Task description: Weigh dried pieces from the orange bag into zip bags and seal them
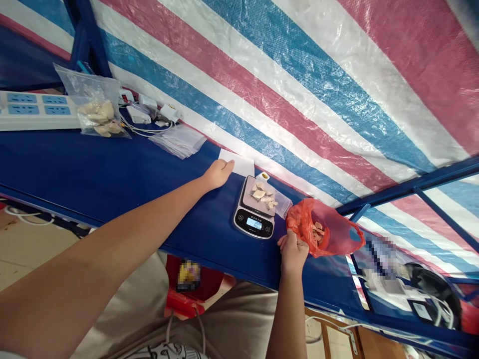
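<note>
Currently hands apart: left hand (219, 173) on the white card (243, 166), grip unclear; right hand (294, 251) clamped on the near edge of the red bag (303, 217). Scale (254, 219) sits between them on the blue tabletop (149, 174), clear bag (281, 199) of pale slices (262, 193) atop it

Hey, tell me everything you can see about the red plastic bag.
The red plastic bag looks thin, crinkled and translucent, with light glinting off its folds. It lies slumped on the blue surface, just right of the scale. Its mouth gapes open, showing pale brownish pieces inside, and a handle loop spreads out at its right end. The right hand holds it at its near left edge. Whether it touches the clear bag on the scale is hard to tell.
</note>
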Motion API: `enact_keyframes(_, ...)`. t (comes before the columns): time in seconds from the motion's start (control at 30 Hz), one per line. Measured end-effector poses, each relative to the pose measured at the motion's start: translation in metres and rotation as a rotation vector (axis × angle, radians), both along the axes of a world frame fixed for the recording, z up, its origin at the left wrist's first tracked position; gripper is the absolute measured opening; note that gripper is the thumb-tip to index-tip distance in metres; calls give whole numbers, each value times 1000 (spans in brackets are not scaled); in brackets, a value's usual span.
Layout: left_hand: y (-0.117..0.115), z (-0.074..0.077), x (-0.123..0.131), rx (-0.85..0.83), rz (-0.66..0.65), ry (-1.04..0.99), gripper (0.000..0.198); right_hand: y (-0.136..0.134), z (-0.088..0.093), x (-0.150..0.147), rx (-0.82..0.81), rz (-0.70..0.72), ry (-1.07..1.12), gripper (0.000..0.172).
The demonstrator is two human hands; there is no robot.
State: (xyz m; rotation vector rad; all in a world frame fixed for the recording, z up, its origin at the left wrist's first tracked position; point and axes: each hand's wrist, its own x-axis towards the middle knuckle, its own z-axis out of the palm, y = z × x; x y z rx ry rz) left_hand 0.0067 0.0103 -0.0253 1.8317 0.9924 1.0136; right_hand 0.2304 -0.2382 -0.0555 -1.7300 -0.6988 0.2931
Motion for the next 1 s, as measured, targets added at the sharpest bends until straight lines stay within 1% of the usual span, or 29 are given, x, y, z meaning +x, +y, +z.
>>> enact_keyframes(0.13, 0, -1, 1, 6, -10, 16, 54, -1, 3, -2, -14, 4, -7, 55)
enact_keyframes(0.2, 1, -3, 2, 22, 17, -7, 52, -1, 5, -4, -14, 3, -7, 55)
enact_keyframes(0.27, 4, -6, 3, 48, 65, -68, 43, -1, 6, -5, 4, 13, -10, 57)
enact_keyframes(0.33, 9, -9, 5, 99, 108, -145, 28, -1, 7, -7, 30, 26, -15, 59)
enact_keyframes(0.37, 11, -11, 5, 131, 122, -179, 25, 0, 7, -7, 37, 31, -17, 60)
enact_keyframes(0.43, 14, -12, 5, 193, 135, -228, 26, 0, 7, -6, 36, 34, -17, 62)
enact_keyframes(0.5, 14, -12, 3, 207, 110, -254, 26, 1, 7, -7, 22, 33, -15, 64)
enact_keyframes(0.57, 12, -10, 1, 175, 64, -257, 23, 0, 9, -8, 11, 35, -14, 66)
enact_keyframes(0.67, 8, -7, -3, 129, 19, -224, 17, -1, 11, -11, 8, 37, -17, 68)
enact_keyframes(1.0, 4, -3, -3, 110, -93, -145, 12, 0, 10, -8, 1, 33, 3, 71)
